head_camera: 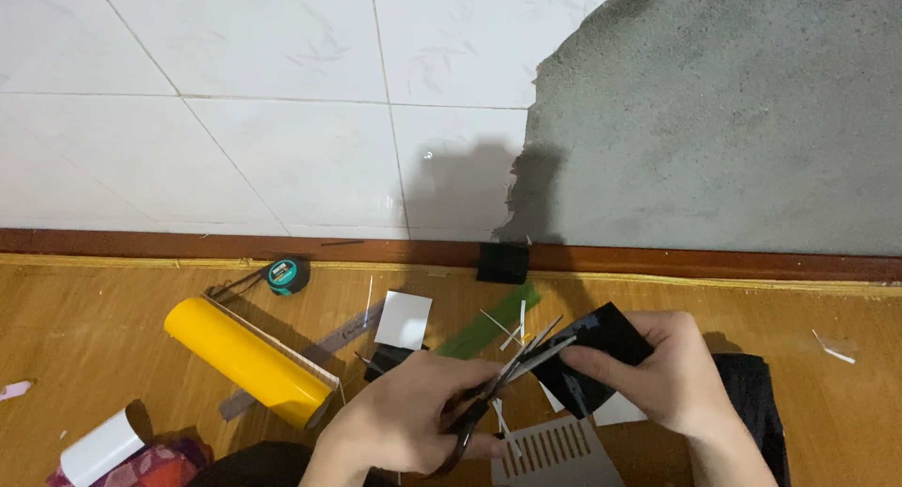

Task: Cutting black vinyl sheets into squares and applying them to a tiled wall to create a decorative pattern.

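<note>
My left hand [404, 421] grips a pair of scissors [498, 388] by the handles, blades pointing up and right. The blades meet the edge of a glossy black sheet [601, 341], which my right hand [662, 370] pinches from the right side. Both hands are low in the head view, above a wooden floor. Thin white offcuts [515, 325] lie just beyond the scissor tips.
A yellow roll [246, 360], a metal ruler [324, 349], a teal tape measure [286, 275], a white square [404, 320], a green strip [489, 323] and a white roll [101, 447] lie on the floor. A white slotted grille [554, 449] lies below my hands. White tiled wall [282, 102] with a bare grey patch [733, 111] behind.
</note>
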